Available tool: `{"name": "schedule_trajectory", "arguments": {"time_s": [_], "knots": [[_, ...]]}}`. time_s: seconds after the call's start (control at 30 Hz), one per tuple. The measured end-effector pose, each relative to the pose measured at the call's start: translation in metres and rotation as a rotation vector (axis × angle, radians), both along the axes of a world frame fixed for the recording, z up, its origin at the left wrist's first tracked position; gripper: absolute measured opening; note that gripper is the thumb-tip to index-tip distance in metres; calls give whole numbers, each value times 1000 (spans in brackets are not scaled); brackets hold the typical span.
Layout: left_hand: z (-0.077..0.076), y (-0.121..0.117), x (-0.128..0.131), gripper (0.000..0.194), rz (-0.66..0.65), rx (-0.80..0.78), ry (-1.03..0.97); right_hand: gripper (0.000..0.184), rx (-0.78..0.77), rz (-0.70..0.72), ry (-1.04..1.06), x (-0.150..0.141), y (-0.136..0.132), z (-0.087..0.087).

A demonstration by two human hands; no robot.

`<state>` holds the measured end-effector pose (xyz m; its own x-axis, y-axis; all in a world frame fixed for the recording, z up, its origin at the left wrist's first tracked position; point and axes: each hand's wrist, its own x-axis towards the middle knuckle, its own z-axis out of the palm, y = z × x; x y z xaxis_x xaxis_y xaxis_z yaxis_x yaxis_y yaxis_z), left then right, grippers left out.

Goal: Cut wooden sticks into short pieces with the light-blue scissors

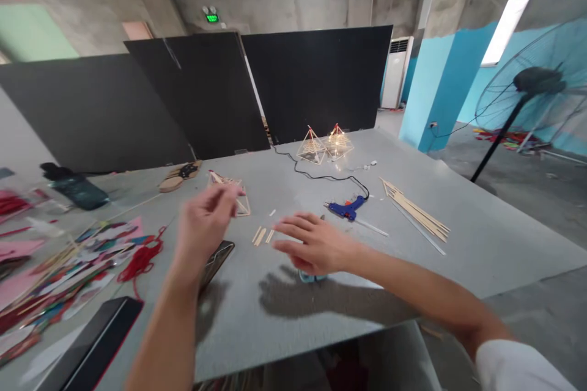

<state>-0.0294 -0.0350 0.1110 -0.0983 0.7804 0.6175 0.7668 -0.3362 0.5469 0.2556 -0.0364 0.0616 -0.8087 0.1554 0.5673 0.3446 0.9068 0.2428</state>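
Beside the short sticks (260, 235), both hands (left (202, 229), right (312, 247)) are held open and empty, poised for picking

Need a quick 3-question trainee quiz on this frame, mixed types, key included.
1. True or false: the right hand grips the blue glue gun.
2. Which lies nearest the left hand? A) standing fan B) stick frame C) air conditioner
3. Fill in: two stick pyramids stand at the table's ___ edge.

Key: 1 false, it hovers open, apart from the gun. 2 B. 3 far.
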Motion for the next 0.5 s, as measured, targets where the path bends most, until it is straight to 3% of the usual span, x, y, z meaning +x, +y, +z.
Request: {"name": "schedule_trajectory", "arguments": {"time_s": [0.07, 0.2, 0.3, 0.5], "knots": [[-13, 13, 1, 37, 77, -269, 136, 35, -197, 28, -73, 8, 6, -32], [-51, 35, 3, 38, 254, -689, 366, 21, -283, 42, -119, 28, 15, -82], [-70, 39, -2, 41, 287, -812, 446, 23, -328, 30, -105, 38, 19, -95], [-92, 38, -1, 44, 285, -858, 544, 28, -414, -5, -89, 47, 20, -96]]}}
